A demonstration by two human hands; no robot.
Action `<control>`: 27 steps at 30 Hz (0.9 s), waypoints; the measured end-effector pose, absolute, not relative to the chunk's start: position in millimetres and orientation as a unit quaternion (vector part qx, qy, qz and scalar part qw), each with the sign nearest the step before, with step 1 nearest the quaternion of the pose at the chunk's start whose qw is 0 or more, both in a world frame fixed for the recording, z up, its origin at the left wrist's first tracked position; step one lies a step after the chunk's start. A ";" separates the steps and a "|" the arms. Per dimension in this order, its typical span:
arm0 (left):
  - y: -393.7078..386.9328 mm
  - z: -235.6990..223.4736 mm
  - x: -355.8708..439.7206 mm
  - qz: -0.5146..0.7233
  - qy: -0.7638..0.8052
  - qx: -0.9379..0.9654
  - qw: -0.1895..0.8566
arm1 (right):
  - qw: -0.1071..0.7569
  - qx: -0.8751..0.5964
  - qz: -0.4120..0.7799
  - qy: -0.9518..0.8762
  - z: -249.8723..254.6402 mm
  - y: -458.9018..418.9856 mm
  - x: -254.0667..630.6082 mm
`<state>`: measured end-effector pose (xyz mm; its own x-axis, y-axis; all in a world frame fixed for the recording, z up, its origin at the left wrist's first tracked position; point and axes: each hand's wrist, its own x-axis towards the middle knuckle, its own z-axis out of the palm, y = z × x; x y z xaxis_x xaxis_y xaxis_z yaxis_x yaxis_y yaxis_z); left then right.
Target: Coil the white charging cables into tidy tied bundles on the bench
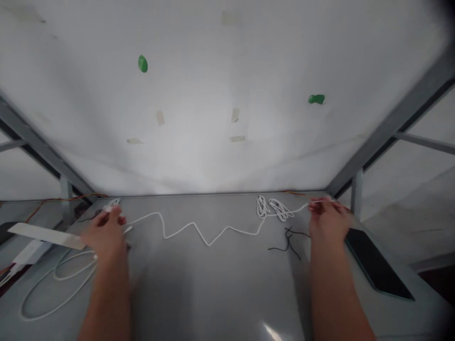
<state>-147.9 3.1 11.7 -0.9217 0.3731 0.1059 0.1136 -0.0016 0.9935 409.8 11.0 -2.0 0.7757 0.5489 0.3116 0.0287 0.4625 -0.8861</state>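
Seen from above, a person's two bare hands reach, wide apart, over a smooth grey desk [220, 284] with a soft sheen, its far edge meeting a pale, scuffed wall [199, 94]. Between them a thin white cable [208, 244] crosses the far part of the desk, bent into angular zigzags like a row of uneven peaks. The right hand [329, 220], at the far right, has its fingertips closed on the cable's right end. The left hand [106, 229], at the far left, has its fingers curled at the cable's left end; blur hides the fingertips, so whether they grip it cannot be told.

Just left of the right hand lie two oval coils of slim white cord [280, 209], close beside each other, with the zigzag cable running along their near side. Nearer are thin black ties [288, 239], wiry and crossed like twigs. To the right of the right forearm, a flat dark tablet-like slab [379, 265] with rounded corners lies slanted.

Left of the left hand are a long, flat white strip [46, 235], a blocky white adapter [31, 252] and a thicker white cable in wide loops [26, 296]. Two glossy green tape scraps [142, 63] and several dull beige patches [237, 139] stick to the wall. Grey metal bars slope along both sides.
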 end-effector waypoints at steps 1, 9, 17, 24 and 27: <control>3.6 13.3 -132.2 0.671 0.699 0.216 0.123 | 0.808 -0.479 0.175 -0.295 -1.1 12.0 394.2; -9.2 -2.2 -15.7 0.511 0.533 0.590 0.326 | 0.480 -0.530 0.277 -0.641 -14.6 3.5 276.4; -16.5 -10.9 9.0 0.461 0.475 0.564 0.494 | 0.400 -0.465 0.360 -0.703 -21.0 -14.6 230.1; -16.4 -13.6 7.5 0.446 0.452 0.643 0.428 | 0.406 -0.464 0.400 -0.678 -19.1 -16.6 226.4; -17.2 -17.3 10.2 0.437 0.451 0.660 0.412 | 0.410 -0.459 0.401 -0.678 -20.2 -17.1 224.4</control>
<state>10.2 -17.2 -17.3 0.2110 0.9556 0.2055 0.2356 -0.2538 0.9381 224.4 -17.1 -20.2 -0.2416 0.9519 0.1883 0.2938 0.2567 -0.9207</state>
